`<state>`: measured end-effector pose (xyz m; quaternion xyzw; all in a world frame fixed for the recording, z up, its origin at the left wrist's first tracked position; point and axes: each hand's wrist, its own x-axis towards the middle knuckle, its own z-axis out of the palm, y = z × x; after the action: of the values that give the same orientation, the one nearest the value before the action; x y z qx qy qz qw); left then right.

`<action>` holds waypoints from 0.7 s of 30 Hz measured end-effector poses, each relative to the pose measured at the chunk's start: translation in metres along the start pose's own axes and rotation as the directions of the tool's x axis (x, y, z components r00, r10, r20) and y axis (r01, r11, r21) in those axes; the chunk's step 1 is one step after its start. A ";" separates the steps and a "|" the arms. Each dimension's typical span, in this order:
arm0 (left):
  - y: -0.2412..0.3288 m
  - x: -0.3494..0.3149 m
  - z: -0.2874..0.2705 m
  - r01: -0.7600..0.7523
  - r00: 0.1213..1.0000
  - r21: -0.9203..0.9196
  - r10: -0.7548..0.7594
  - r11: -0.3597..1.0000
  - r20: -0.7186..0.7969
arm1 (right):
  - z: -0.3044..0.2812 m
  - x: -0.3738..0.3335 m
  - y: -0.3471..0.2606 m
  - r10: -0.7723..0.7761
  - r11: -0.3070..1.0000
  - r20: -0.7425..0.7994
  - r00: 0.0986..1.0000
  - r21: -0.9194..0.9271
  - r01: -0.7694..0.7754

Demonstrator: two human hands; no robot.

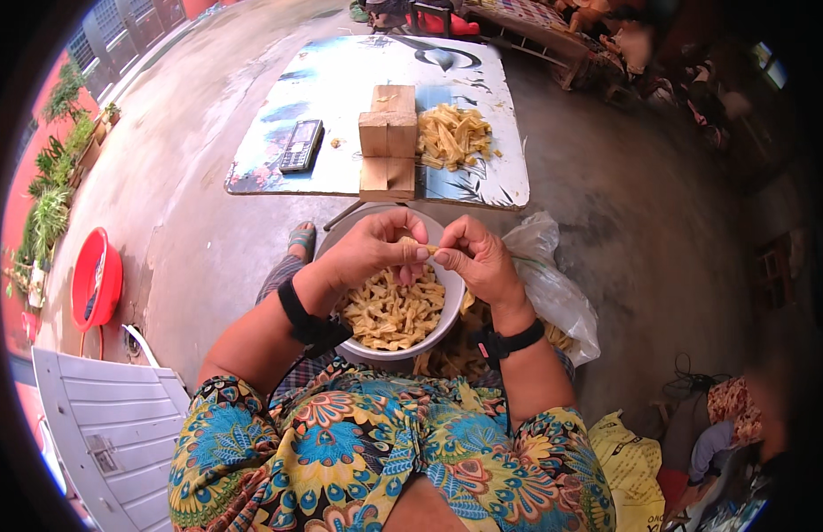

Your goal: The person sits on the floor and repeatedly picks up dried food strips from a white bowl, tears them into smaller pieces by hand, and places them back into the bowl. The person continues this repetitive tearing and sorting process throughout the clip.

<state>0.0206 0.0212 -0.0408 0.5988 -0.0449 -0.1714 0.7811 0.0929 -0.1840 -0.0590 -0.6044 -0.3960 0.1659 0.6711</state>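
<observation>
Above the bowl, my left hand [385,246] and my right hand [481,259] meet with their fingertips pinched. A short pale yellow strip [432,250] is held between them, mostly covered by the fingers. Beneath, a large white bowl [452,297] sits between my knees, filled with short, twisted or knotted yellow pieces [389,315]. A pile of longer flat yellow strips [455,136] lies on the low table [332,80] in front of me. Against that pile stand wooden blocks [387,137].
A keypad phone [301,145] lies on the table's left side. Right of the bowl is a clear plastic bag [553,284] with more yellow pieces beside it. A red basin [98,282] stands left, near potted plants [50,217]. Another person [726,434] sits at lower right.
</observation>
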 end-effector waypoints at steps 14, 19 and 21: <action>0.016 0.000 -0.057 -0.200 0.918 0.108 0.225 0.974 -0.327 | 0.010 0.053 0.022 0.042 0.999 -0.175 0.984 -0.004 -0.043; 0.019 0.034 -0.084 -0.367 0.787 0.162 0.399 0.916 -0.471 | 0.032 0.108 0.024 -0.215 0.954 -0.393 0.894 -0.281 0.106; 0.003 0.050 -0.090 -0.180 0.696 0.457 0.440 0.871 -0.567 | 0.027 0.111 0.046 -0.234 0.776 -0.371 0.899 -0.628 -0.057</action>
<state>0.0927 0.0888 -0.0700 0.7380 0.0978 0.1974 0.6379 0.1546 -0.0780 -0.0670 -0.7935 -0.2994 -0.1442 0.5099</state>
